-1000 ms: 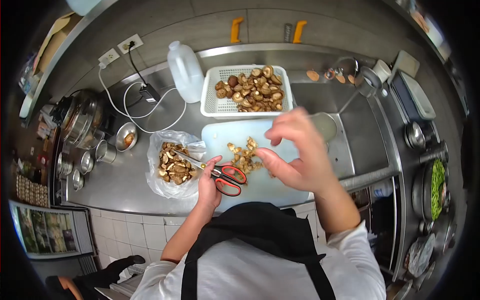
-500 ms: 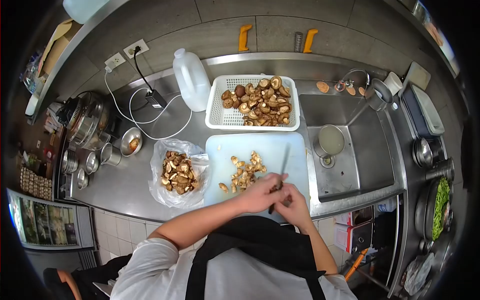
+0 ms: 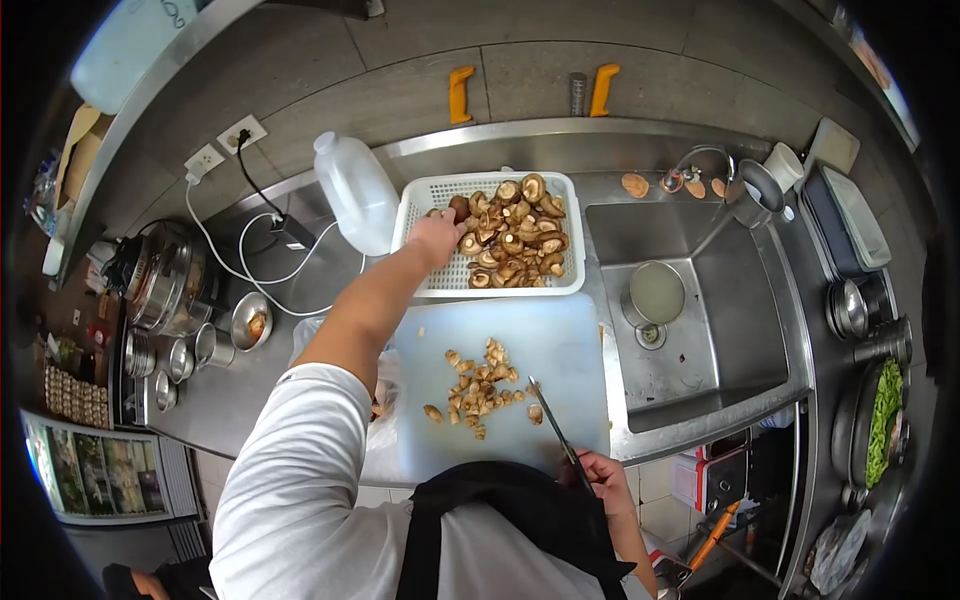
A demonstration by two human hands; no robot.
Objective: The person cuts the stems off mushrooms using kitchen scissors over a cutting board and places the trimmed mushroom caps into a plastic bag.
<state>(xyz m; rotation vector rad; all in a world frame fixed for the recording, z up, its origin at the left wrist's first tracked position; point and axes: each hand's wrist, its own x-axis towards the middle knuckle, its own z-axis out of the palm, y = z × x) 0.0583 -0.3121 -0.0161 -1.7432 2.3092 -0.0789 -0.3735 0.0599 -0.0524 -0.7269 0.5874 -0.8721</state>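
My left hand (image 3: 437,237) reaches into the left end of the white basket (image 3: 490,291), its fingers closed round a mushroom that they mostly hide. Whole brown mushrooms (image 3: 515,235) are heaped beside it. Low at the right, my right hand (image 3: 606,478) is closed on the scissors (image 3: 562,436), whose blades point up and left over the cutting board (image 3: 430,345). Small cut mushroom pieces (image 3: 480,390) lie mid-board, and one piece (image 3: 535,413) is beside the blades. My left arm covers most of the plastic bag (image 3: 384,432) of cut mushrooms.
Behind the basket's left side stands a plastic jug (image 3: 357,195). White and black cables (image 3: 250,270) run near metal bowls (image 3: 251,320) at the left. To the right is the sink (image 3: 690,350), holding a container of cloudy liquid (image 3: 657,292). Part of another person (image 3: 150,583) shows lower left.
My left hand has left the scissors and moved up to the basket. My right hand has shifted down and right with the scissors. One cut piece now lies near the blades.
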